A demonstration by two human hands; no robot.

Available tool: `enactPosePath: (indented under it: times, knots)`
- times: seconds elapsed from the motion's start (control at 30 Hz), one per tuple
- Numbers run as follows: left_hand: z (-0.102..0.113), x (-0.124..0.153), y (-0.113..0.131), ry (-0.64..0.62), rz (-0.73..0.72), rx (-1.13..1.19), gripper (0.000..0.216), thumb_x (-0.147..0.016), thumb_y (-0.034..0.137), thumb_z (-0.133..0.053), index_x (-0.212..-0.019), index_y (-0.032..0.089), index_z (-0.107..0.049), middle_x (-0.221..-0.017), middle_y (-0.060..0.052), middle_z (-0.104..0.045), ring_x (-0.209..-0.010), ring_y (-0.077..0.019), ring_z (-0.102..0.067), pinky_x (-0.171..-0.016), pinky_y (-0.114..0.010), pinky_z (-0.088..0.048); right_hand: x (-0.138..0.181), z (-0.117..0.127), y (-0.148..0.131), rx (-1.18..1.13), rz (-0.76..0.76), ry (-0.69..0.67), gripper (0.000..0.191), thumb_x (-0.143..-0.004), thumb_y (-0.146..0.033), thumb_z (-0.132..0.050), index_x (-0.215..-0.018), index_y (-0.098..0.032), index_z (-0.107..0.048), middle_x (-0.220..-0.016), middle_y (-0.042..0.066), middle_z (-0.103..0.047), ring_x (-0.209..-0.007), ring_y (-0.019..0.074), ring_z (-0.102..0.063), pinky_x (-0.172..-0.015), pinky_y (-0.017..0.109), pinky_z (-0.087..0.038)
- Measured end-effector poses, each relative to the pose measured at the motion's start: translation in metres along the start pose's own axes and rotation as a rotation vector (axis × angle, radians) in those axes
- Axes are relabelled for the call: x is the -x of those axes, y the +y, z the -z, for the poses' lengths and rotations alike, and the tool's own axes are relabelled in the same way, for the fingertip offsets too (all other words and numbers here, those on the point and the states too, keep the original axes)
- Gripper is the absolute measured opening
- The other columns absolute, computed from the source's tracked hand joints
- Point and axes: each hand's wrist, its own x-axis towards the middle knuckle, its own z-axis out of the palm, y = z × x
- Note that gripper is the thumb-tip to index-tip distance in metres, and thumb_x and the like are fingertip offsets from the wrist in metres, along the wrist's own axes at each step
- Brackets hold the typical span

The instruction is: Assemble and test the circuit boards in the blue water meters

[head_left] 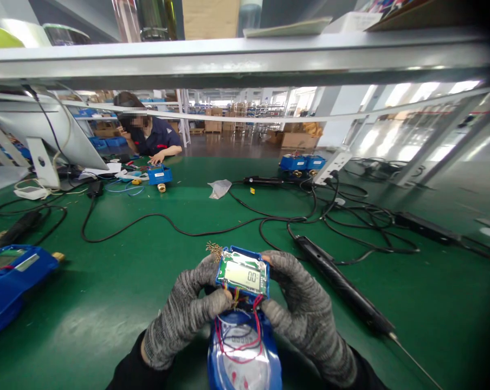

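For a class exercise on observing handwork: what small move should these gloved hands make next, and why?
Perhaps the right hand should gather the red wires: they loop loosely over the blue meter body, and the left hand also holds the display unit.

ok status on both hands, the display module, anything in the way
Left hand and right hand gripping display module, reading 0.0. Red wires looped over blue meter body below. Black tool off right.
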Motion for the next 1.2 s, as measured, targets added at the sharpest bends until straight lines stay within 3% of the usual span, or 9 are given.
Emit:
enactPosePath:
  times: [0.23, 0.37, 0.47, 0.63, 0.8, 0.97, 1.07, 1.2]
  knots:
    - [-0.001, 0.001, -0.002, 0.016, 0.03, 0.081, 0.019, -0.086, 0.03, -0.073, -0.101, 0.019, -0.078, -0.115, -0.01, -0.071, -0.121, -0.0298, -0.06, -0.1, -0.036, -0.049, 0.0, -0.002, 0.0, 0.054, -0.015, -0.038, 0.055, -0.089, -0.027, -0.07, -0.14, -0.031, -0.048, -0.134, 0.01, -0.054, -0.121, 0.0322, -0.054, -0.106, 0.051, -0.043]
    - [-0.002, 0.0, -0.001, 0.012, 0.015, 0.159, 0.015, -0.085, 0.028, -0.074, -0.095, 0.019, -0.079, -0.099, -0.007, -0.075, -0.097, -0.0216, -0.068, -0.086, -0.028, -0.053, -0.002, -0.008, 0.0, 0.024, -0.078, -0.101, 0.057, -0.091, -0.034, -0.07, -0.141, -0.034, -0.044, -0.137, 0.01, -0.053, -0.125, 0.0335, -0.051, -0.106, 0.054, -0.043]
    - [-0.001, 0.0, 0.0, -0.029, 0.04, 0.154, 0.019, -0.085, 0.029, -0.073, -0.101, 0.019, -0.078, -0.096, -0.006, -0.075, -0.087, -0.0185, -0.069, -0.082, -0.026, -0.053, -0.001, -0.013, 0.005, -0.025, -0.094, -0.07, 0.062, -0.089, -0.038, -0.073, -0.142, -0.032, -0.042, -0.136, 0.012, -0.053, -0.123, 0.0334, -0.053, -0.106, 0.052, -0.045]
    - [-0.002, 0.001, 0.0, 0.019, 0.035, 0.037, 0.022, -0.085, 0.032, -0.073, -0.102, 0.019, -0.078, -0.113, -0.009, -0.071, -0.11, -0.027, -0.065, -0.099, -0.037, -0.05, -0.003, -0.009, 0.006, 0.028, -0.106, -0.149, 0.071, -0.088, -0.05, -0.074, -0.148, -0.034, -0.039, -0.144, 0.01, -0.047, -0.131, 0.0358, -0.046, -0.11, 0.054, -0.039]
    - [-0.005, 0.002, -0.004, 0.138, -0.017, -0.166, 0.024, -0.079, 0.04, -0.077, -0.091, 0.019, -0.078, -0.113, -0.01, -0.071, -0.133, -0.0331, -0.048, -0.119, -0.05, -0.029, -0.011, 0.0, -0.005, 0.013, -0.112, -0.198, 0.063, -0.088, -0.05, -0.073, -0.143, -0.034, -0.046, -0.136, 0.011, -0.054, -0.122, 0.0363, -0.054, -0.104, 0.056, -0.043]
    - [-0.005, 0.004, -0.005, 0.165, -0.08, -0.334, 0.015, -0.079, 0.036, -0.077, -0.086, 0.023, -0.076, -0.108, -0.004, -0.074, -0.116, -0.0262, -0.061, -0.125, -0.048, -0.01, -0.016, 0.003, -0.012, -0.113, -0.149, -0.267, 0.063, -0.087, -0.044, -0.077, -0.142, -0.034, -0.046, -0.136, 0.011, -0.054, -0.121, 0.0341, -0.056, -0.103, 0.052, -0.046]
    - [-0.007, 0.004, -0.004, 0.152, -0.11, -0.375, 0.013, -0.082, 0.034, -0.074, -0.086, 0.022, -0.075, -0.105, -0.003, -0.075, -0.103, -0.023, -0.067, -0.125, -0.045, -0.009, -0.017, 0.003, -0.015, -0.216, -0.189, -0.315, 0.066, -0.087, -0.042, -0.078, -0.143, -0.035, -0.043, -0.138, 0.01, -0.052, -0.121, 0.0322, -0.056, -0.104, 0.051, -0.046]
    - [-0.007, 0.003, -0.003, 0.139, -0.127, -0.395, 0.011, -0.083, 0.033, -0.073, -0.082, 0.021, -0.073, -0.095, -0.001, -0.076, -0.099, -0.0216, -0.068, -0.125, -0.043, -0.011, -0.012, 0.0, -0.011, -0.183, -0.184, -0.237, 0.068, -0.083, -0.04, -0.081, -0.141, -0.031, -0.047, -0.135, 0.01, -0.054, -0.12, 0.0319, -0.057, -0.101, 0.048, -0.049]
